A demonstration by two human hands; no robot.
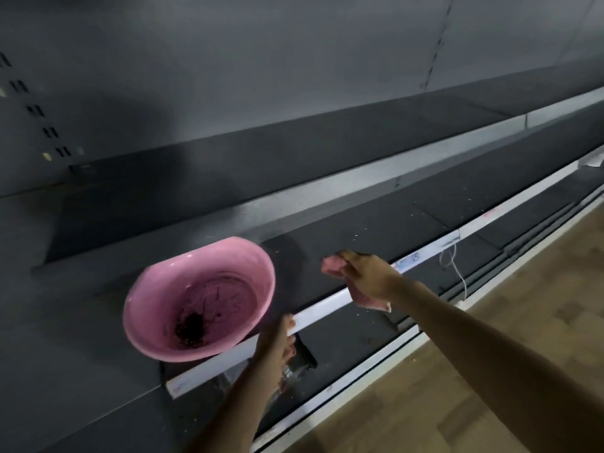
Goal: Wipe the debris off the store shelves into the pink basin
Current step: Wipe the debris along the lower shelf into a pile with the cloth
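A pink basin (163, 289) sits tilted on the dark store shelf (376, 230), its mouth turned toward me, with a clump of dark debris (192, 328) in its bottom. My left hand (276, 338) grips the basin's near rim at the shelf's white front strip (327, 305). To the right, my right hand (366, 273) holds a pink cloth (331, 264) on the shelf surface near the front edge; part of the cloth hangs over the strip. Small pale crumbs (356, 237) lie scattered on the shelf beyond the cloth.
Another dark shelf (327, 148) runs above, and a lower shelf (343, 335) below holds a dark packet (299, 358). A white string (456, 266) dangles from the front strip. Wooden floor (490, 322) spreads to the right.
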